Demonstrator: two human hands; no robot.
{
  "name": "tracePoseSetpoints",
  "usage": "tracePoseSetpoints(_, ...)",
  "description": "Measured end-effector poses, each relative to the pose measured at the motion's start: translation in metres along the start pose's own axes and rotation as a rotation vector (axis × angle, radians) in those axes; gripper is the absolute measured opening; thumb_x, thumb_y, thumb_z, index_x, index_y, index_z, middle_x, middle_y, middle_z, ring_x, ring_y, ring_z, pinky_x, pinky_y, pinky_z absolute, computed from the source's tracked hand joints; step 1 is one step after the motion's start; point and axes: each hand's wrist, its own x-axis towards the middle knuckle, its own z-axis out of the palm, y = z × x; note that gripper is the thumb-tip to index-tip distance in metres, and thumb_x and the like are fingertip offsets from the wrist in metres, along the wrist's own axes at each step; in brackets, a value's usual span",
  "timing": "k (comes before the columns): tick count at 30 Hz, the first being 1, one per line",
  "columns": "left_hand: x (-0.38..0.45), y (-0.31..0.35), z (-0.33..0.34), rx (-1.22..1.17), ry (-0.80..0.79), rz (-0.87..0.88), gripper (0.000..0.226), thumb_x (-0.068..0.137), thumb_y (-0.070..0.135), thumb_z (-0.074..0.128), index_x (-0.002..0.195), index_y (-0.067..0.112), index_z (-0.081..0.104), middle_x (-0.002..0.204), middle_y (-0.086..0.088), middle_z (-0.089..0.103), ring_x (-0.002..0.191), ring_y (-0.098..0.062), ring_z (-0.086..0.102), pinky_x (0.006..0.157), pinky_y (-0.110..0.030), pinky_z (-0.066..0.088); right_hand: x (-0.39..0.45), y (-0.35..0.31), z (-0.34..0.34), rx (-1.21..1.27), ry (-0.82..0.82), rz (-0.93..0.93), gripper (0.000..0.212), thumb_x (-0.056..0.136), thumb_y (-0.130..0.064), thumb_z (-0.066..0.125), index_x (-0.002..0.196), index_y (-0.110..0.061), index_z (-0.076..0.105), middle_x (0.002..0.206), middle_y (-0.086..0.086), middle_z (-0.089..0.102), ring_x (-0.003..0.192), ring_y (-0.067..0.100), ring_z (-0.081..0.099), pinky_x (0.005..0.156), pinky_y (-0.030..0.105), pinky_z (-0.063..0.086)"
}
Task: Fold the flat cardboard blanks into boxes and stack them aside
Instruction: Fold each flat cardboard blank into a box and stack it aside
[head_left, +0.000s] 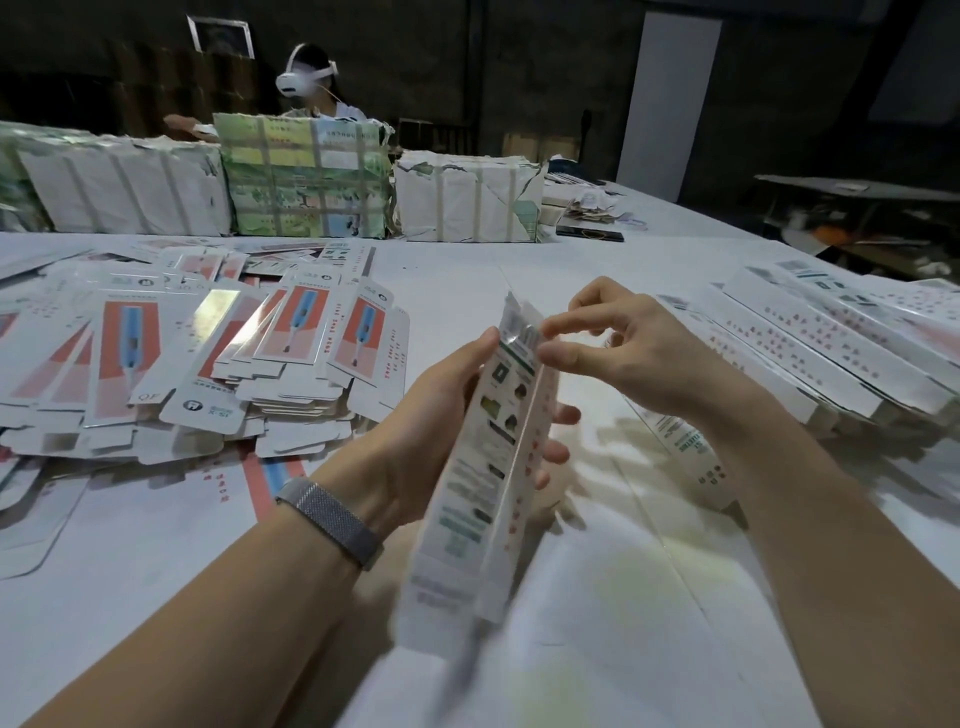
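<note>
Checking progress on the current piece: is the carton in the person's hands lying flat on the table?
No, the carton is held up off the table, gripped by the left hand while the right hand works its top end.

Taped bundles (306, 176) — person (311, 78) behind; wristband (332, 519), possibly watch.

a long narrow box (488, 457) is gripped around its middle by the left hand (431, 431), thumb on the near face, fingers wrapped behind. its top flap (517, 325) is touched by the right hand (628, 353) fingertips. flat blanks (208, 353) are heaped left of the fingers, folded boxes (831, 353) stacked right.
</note>
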Motion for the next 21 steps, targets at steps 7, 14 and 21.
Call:
tracePoseSetpoints(7, 0.001, -0.003, 0.008, -0.048, -0.058, -0.026, 0.057, 0.097, 0.057, 0.034, 0.125, 0.013, 0.056, 0.094, -0.019, 0.069, 0.068, -0.029, 0.066, 0.061, -0.038, 0.058, 0.001, 0.006, 0.002, -0.029, -0.032, 0.019, 0.021, 0.09, -0.03, 0.068, 0.078, -0.013, 0.069, 0.084, 0.001, 0.059, 0.078, 0.014, 0.052, 0.072, 0.035, 0.045)
tracePoseSetpoints(14, 0.006, -0.001, 0.005, 0.003, -0.156, -0.004, 0.063, 0.094, 0.058, 0.035, 0.134, 0.013, 0.051, 0.101, -0.019, 0.064, 0.074, -0.03, 0.062, 0.067, -0.039, 0.057, -0.003, 0.003, -0.006, 0.153, -0.039, 0.013, 0.021, 0.094, -0.019, 0.063, 0.079, -0.004, 0.065, 0.089, 0.027, 0.065, 0.079, 0.023, 0.053, 0.075, 0.037, 0.043)
tracePoseSetpoints(21, 0.006, -0.004, 0.0, 0.031, -0.001, 0.013, 0.043, 0.103, 0.044, 0.039, 0.117, 0.01, 0.061, 0.095, -0.015, 0.071, 0.069, -0.027, 0.067, 0.062, -0.035, 0.059, -0.004, 0.004, -0.01, 0.203, -0.03, -0.005, 0.023, 0.092, -0.012, 0.066, 0.069, -0.011, 0.067, 0.085, -0.002, 0.059, 0.075, 0.007, 0.052, 0.07, 0.027, 0.04)
